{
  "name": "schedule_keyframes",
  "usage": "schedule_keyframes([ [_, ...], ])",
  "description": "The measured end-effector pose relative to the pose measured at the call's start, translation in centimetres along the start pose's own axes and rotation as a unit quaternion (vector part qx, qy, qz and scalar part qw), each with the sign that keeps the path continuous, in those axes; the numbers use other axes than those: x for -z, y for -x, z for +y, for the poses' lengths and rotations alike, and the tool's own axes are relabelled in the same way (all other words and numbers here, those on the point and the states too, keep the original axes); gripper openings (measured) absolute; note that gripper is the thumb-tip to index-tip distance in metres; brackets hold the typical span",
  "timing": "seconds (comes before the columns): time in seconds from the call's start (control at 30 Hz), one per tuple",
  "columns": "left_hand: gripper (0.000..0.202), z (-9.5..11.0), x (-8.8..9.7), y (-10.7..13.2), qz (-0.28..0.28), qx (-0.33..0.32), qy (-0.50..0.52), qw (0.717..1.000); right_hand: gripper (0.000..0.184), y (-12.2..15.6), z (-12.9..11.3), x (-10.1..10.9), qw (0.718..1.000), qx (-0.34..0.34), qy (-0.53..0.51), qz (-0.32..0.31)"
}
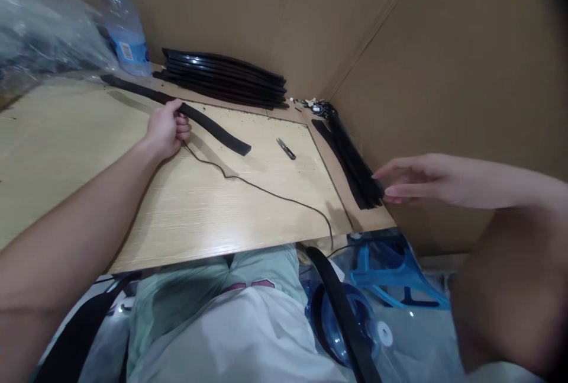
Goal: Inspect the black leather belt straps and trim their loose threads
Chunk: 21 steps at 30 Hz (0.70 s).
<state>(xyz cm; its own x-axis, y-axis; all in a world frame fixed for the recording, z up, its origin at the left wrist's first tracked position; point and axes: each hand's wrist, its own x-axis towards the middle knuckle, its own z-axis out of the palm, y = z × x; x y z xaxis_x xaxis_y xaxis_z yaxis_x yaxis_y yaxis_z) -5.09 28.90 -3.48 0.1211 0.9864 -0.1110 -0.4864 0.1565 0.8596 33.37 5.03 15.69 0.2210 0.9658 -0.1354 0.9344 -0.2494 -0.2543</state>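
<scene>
My left hand is closed around the middle of a long, flat black strip, held just over the wooden board. A thin black cord trails from below this hand across the board and over its front edge. At the right, my right hand reaches to the near end of a pile of black strips. Its thumb and fingers are apart, with the tips at the strips' ends; no strip is lifted. Small thread snips lie on the board between the hands.
Cardboard walls enclose the back and right. Along the back lies a stack of shiny black strips, beside a plastic water bottle and clear plastic wrap. Below the wooden board are a blue plastic frame and a large blue bottle.
</scene>
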Motion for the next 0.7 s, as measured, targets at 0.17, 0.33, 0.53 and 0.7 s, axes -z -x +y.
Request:
schedule_keyframes([
  [0.17,0.035,-0.8,-1.2,0.7,-0.005,0.013,0.019,1.0,0.038,-3.7,-2.3,-4.2,0.962,0.21,-0.074,-0.159],
  [0.33,0.039,-1.9,-2.4,1.5,-0.032,-0.007,0.023,0.999,0.033,-8.7,-8.6,-11.4,0.907,0.27,-0.268,-0.18],
  [0.53,0.04,-2.5,-2.7,2.1,-0.069,-0.026,-0.016,0.997,0.036,-13.4,-16.0,-18.2,0.793,0.201,-0.539,-0.202],
  [0.7,0.044,-2.7,-2.7,2.5,-0.082,-0.043,-0.083,0.992,0.039,-15.0,-17.4,-20.1,0.736,0.146,-0.593,-0.293],
])
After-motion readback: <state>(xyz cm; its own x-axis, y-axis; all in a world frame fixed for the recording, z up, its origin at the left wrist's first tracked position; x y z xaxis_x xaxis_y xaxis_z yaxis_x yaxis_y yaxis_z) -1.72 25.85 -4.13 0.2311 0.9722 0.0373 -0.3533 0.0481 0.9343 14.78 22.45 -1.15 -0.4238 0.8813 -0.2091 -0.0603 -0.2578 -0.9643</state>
